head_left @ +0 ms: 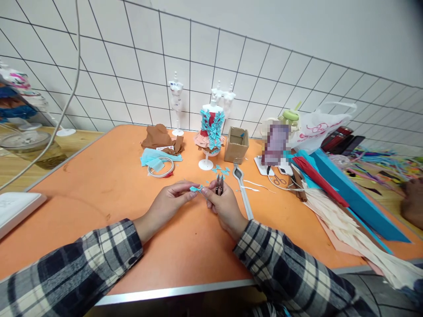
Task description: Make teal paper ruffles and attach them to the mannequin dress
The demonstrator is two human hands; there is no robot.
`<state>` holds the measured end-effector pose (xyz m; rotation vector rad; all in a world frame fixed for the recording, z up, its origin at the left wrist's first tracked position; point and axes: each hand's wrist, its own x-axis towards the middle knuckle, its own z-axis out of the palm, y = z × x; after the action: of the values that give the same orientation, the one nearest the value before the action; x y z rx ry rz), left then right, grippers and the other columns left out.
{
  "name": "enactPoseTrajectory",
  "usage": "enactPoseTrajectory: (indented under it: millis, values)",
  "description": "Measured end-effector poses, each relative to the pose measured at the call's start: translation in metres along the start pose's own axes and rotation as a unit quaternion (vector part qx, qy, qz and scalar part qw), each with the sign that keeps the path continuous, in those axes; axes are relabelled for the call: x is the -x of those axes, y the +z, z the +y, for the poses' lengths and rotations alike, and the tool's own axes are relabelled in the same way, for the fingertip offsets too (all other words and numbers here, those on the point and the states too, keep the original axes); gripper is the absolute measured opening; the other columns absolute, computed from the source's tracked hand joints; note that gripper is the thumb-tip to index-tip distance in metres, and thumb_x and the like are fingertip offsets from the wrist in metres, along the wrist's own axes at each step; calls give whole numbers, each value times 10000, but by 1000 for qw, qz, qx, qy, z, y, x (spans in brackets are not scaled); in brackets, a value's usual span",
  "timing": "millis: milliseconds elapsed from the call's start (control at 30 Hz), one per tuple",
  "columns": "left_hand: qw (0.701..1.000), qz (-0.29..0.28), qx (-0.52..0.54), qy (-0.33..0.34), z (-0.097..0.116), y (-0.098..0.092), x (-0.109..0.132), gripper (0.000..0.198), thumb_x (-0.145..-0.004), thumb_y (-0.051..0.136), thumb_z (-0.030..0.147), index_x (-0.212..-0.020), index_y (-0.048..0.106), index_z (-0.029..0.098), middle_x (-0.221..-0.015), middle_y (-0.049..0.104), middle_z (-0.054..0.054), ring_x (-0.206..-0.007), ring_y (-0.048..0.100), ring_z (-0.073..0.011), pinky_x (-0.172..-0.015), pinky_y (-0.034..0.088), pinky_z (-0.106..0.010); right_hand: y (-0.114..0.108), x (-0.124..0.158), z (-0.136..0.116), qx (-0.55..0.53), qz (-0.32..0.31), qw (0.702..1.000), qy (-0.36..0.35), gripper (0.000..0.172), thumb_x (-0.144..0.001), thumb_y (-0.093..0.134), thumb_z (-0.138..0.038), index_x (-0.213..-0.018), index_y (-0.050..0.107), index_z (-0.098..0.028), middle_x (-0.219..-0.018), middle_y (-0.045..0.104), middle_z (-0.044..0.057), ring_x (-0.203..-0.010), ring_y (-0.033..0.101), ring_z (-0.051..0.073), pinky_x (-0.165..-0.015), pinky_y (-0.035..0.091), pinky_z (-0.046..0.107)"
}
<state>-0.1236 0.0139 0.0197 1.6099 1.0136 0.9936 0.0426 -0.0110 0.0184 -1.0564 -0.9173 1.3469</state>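
Observation:
My left hand (170,200) pinches a small light-blue crepe paper piece (195,189) between thumb and fingers. On its other side my right hand (228,207) pinches the same piece by its edge, thumb against finger. Metal thread snips (219,184) are also held in the right hand, blades pointing up and away. Just beyond the hands stands a small white dress form (211,127) in a red bodice and pink skirt, covered with light-blue bows. Several loose blue paper bits (220,170) lie near its base.
Blue and brown crepe paper (160,159) with a tape roll (161,167) lies at back left. Beside the dress form stand a cardboard box (235,147) and a grey strap-like item (243,189). Paper strips (340,220), scissors (279,179) and a blurred-out phone-like object (276,143) occupy the right.

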Motion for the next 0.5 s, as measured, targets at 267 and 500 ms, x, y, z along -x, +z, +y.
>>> enactPoseTrajectory:
  millis: [267, 500]
  values:
    - [999, 10, 32, -4, 4, 1, 3, 294, -789, 686, 448, -890, 717, 173, -1046, 724, -88, -983, 657, -225, -933, 503, -368, 1, 0, 7, 56, -9, 998, 4, 333, -696, 711, -414, -805, 465, -217, -610, 479, -80, -456, 446, 77, -399, 299, 196]
    - [997, -60, -30, -49, -1, -4, 3, 331, -787, 653, 480, -891, 721, 172, -912, 767, -70, -856, 696, -231, -818, 544, -350, -11, -1, -3, 223, -126, 962, -95, 417, -764, 677, -312, -1157, 600, -196, -680, 426, -64, -605, 413, 94, -579, 363, 224]
